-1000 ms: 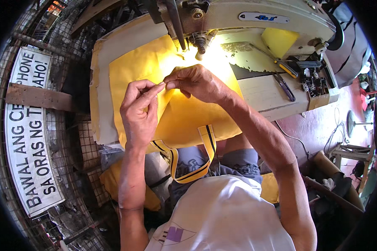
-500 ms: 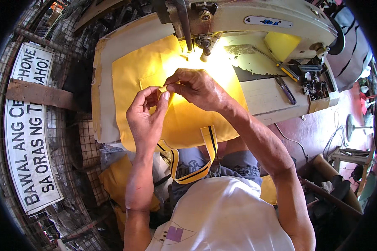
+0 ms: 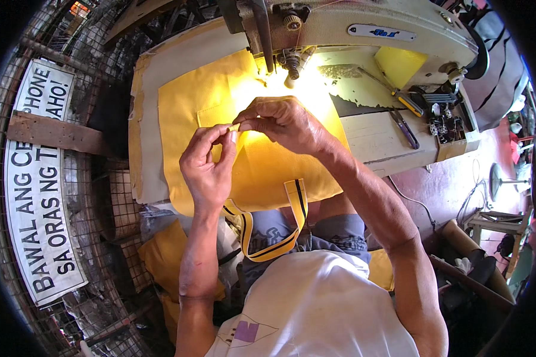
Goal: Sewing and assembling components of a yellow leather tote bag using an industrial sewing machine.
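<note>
Both my hands meet over a yellow fabric panel (image 3: 280,169) that lies on the sewing table under the machine. My left hand (image 3: 208,163) pinches one end of a small yellow fabric strip (image 3: 234,127) between thumb and fingertips. The other end of that strip is in the closed fingertips of my right hand (image 3: 286,125). A yellow strap (image 3: 270,254) with a black stripe loops down from the panel's near edge over my lap. Bright light washes out the fabric below the needle area.
A sewing machine (image 3: 333,31) spans the far side. To the right lie a yellow-handled screwdriver (image 3: 408,102), dark-handled pliers (image 3: 405,129) and a box of metal parts (image 3: 449,143). A wire mesh wall with a white sign (image 3: 33,196) stands at left. More yellow fabric (image 3: 167,256) hangs at lower left.
My left fingers have shifted slightly on the small strip, which now shows flatter and more stretched between both hands. Panel and strap stay about where they were.
</note>
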Action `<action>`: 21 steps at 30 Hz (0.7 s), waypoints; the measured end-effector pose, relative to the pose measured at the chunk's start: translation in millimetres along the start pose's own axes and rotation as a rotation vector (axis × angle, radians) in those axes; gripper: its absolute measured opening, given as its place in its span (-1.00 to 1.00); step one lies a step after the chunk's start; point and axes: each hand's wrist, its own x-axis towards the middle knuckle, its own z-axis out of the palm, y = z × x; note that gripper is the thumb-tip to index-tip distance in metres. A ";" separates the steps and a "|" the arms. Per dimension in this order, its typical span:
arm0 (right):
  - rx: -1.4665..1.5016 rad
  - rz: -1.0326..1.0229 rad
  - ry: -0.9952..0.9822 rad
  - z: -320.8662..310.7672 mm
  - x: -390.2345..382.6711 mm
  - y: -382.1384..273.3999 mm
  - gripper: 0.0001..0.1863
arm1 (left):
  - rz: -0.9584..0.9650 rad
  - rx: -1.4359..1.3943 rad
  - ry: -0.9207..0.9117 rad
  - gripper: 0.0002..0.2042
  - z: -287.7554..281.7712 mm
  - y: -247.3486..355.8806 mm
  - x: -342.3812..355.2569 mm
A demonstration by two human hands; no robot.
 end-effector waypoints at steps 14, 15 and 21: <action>-0.738 -0.032 0.101 -22.0 -69.4 -2.7 -0.75 | 0.420 0.325 -0.453 -0.78 22.3 -6.3 -25.1; -0.661 0.006 0.169 -16.9 -79.0 -10.3 -0.78 | 0.447 0.343 -0.513 -0.78 23.8 -11.5 -30.1; -0.662 0.050 0.289 -4.4 -108.6 -20.9 -0.82 | 0.455 0.404 -0.552 -0.77 28.4 -14.3 -35.1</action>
